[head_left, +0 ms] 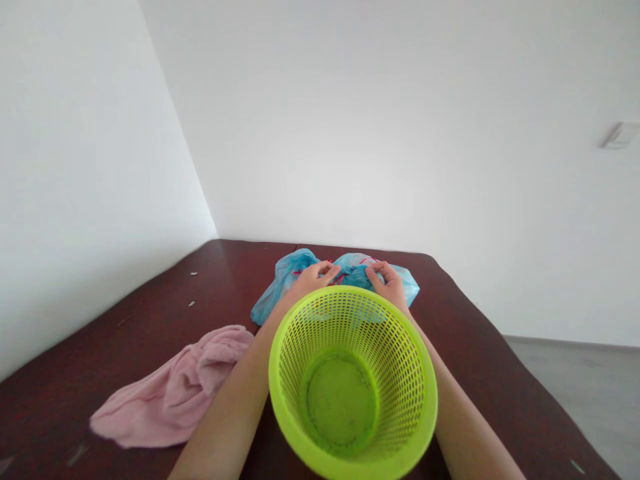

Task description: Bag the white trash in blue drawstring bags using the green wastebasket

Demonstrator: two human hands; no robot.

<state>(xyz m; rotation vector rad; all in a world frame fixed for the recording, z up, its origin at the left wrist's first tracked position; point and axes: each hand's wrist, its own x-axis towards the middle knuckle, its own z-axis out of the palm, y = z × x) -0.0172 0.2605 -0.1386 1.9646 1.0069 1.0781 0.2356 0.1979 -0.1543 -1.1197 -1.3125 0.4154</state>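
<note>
Behind the basket lies a thin blue plastic bag [270, 300] with red drawstrings, crumpled across the table. My left hand [313, 279] is closed on its bunched middle, thumb and fingers brought together. Opposite it, my right hand [390, 285] pinches the gathered blue plastic, with more of the bag spreading out to the right. Between my forearms stands a lime-green perforated plastic basket [427, 393], its opening tilted toward me and nothing inside. The basket's rim hides part of the bag.
A pink cloth [175, 397] lies crumpled left of my left forearm. The dark red-brown table [225, 280] meets white walls at the left and back. Small white scraps [193, 273] dot its left side. Grey floor [565, 380] shows at the right.
</note>
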